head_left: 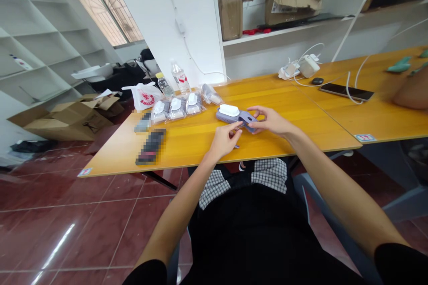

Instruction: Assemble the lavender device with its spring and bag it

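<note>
Between the thumb and fingers of my right hand (269, 121) is a small purple-grey plastic piece (246, 119) with dark holes in its face, tilted just above the table. My left hand (226, 139) is curled, its fingertips pinched together at the near left edge of that piece; what they grip is too small to make out. Just left of the piece lies a purple-grey ridged base (224, 117) with a white oval part (229, 110) on top. A thin purple bit (236, 146) shows on the table below my left fingers.
Several plastic-wrapped white-and-grey items (176, 109) stand on the left of the table (187, 142), near bottles (180, 78) and a white bag (145, 96). A blurred dark object (151, 147) lies at front left. Rightward are chargers (308, 66), a phone (347, 92) and another person's arm (411, 87).
</note>
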`<state>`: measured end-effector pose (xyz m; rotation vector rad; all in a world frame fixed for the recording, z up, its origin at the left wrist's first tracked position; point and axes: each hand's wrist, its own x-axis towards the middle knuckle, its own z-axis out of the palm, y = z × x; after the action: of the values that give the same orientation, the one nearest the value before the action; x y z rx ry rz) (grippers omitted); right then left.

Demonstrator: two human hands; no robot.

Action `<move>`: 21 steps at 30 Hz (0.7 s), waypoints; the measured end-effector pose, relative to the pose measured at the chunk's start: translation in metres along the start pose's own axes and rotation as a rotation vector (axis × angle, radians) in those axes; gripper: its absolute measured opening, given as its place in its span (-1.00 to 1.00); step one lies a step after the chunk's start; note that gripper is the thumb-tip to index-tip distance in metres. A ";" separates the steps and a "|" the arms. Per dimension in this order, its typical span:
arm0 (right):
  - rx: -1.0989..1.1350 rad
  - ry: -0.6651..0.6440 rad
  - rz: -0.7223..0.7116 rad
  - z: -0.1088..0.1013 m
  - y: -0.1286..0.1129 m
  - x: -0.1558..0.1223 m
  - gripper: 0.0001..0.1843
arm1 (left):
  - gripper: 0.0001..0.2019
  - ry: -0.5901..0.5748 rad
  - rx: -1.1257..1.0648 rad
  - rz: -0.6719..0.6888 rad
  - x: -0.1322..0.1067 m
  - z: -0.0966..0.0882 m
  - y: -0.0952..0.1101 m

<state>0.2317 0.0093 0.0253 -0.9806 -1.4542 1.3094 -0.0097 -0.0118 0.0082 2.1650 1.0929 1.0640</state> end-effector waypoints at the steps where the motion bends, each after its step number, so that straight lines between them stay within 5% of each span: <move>1: 0.018 -0.023 0.026 -0.001 0.000 -0.001 -0.23 | -0.64 -0.011 -0.002 0.003 0.000 0.000 0.000; 7: 0.054 -0.063 0.125 0.000 0.001 -0.003 -0.32 | -0.66 -0.111 -0.039 0.018 0.000 0.001 0.000; 16: 0.039 0.083 0.102 0.010 0.001 -0.001 -0.38 | -0.72 0.089 0.034 0.184 0.005 -0.004 0.001; 21: 0.093 0.173 0.131 -0.007 -0.004 0.000 -0.41 | -0.72 0.137 -0.026 0.007 0.010 -0.006 -0.013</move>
<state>0.2388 0.0113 0.0292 -1.1134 -1.2053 1.3379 -0.0165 0.0047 0.0069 2.1027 1.1255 1.2388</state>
